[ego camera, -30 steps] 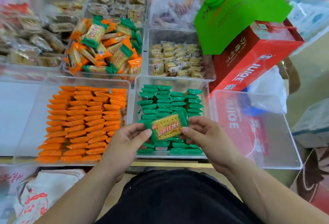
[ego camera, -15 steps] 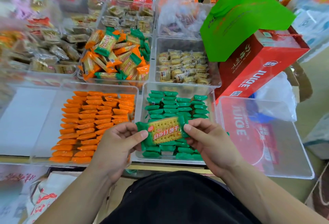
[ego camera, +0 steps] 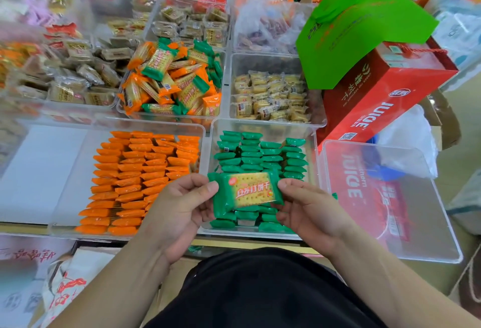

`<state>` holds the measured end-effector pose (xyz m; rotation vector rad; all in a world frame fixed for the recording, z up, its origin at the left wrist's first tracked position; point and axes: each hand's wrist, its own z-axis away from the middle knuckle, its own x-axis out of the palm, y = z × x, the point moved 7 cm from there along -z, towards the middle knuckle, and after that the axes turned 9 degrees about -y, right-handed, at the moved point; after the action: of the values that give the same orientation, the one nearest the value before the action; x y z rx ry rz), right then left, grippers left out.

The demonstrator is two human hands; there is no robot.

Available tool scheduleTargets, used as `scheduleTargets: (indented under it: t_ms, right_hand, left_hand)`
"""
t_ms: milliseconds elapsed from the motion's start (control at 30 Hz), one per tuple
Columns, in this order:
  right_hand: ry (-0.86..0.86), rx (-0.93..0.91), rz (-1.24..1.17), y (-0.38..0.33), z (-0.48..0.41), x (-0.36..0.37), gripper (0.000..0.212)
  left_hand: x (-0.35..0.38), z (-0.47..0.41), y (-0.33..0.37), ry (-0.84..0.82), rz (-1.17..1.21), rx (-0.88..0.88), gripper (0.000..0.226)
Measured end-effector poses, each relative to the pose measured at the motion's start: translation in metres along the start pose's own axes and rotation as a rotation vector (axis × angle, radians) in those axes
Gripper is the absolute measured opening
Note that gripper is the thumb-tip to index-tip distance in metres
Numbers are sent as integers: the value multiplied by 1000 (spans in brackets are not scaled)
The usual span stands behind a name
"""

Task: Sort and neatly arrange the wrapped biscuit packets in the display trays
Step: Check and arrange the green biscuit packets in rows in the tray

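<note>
Green packet (ego camera: 247, 192): I hold it level over the green tray (ego camera: 263, 128)
Left hand (ego camera: 182, 205): pinches its left end
Right hand (ego camera: 309, 210): pinches its right end

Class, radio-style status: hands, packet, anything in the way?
Left hand and right hand each pinch one end of green packet. Packet held over green tray, not yet placed. Path clear.

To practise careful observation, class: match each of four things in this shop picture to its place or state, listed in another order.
1 single green packet
2 orange packets
3 mixed packets
4 red box

A partly covered by the green bag
B heaped loosely in the far tray
C pinched between left hand and right hand
D neat rows in the near left tray

Pairs: 1-C, 2-D, 3-B, 4-A
</note>
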<state>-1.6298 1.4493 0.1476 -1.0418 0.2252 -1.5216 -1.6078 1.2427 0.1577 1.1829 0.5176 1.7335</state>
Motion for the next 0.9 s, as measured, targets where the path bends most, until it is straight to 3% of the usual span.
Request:
scheduleTargets:
  t_ms: [100, 200, 267, 400, 500, 567, 667, 767, 900]
  right_hand:
    - [-77, 28, -208, 7, -1, -3, 22]
    - [-196, -39, -251, -2, 1, 0, 50]
    - [-233, -93, -227, -9, 5, 0, 47]
    - [-228, -188, -199, -16, 8, -5, 41]
    - [-159, -193, -142, -18, 13, -1, 20]
    - [-91, -186, -124, -18, 16, -2, 27]
    - [-24, -164, -65, -17, 16, -8, 34]
    - [11, -86, 64, -14, 17, -5, 4]
    - [38, 21, 129, -3, 16, -8, 32]
  left_hand:
    - [7, 0, 9, -22, -41, 5, 7]
    - [9, 0, 11, -17, -79, 23, 4]
    - [7, -1, 11, -11, -86, 38, 6]
    - [10, 1, 13, -23, -70, 87, 34]
    - [14, 3, 16, -3, -105, 147, 19]
    - [14, 6, 16, 1, -149, 150, 23]
    - [16, 11, 21, 1, -415, 157, 28]
    - [12, 12, 22, 59, -494, 139, 12]
    - [-1, 10, 6, 115, -302, -27, 29]
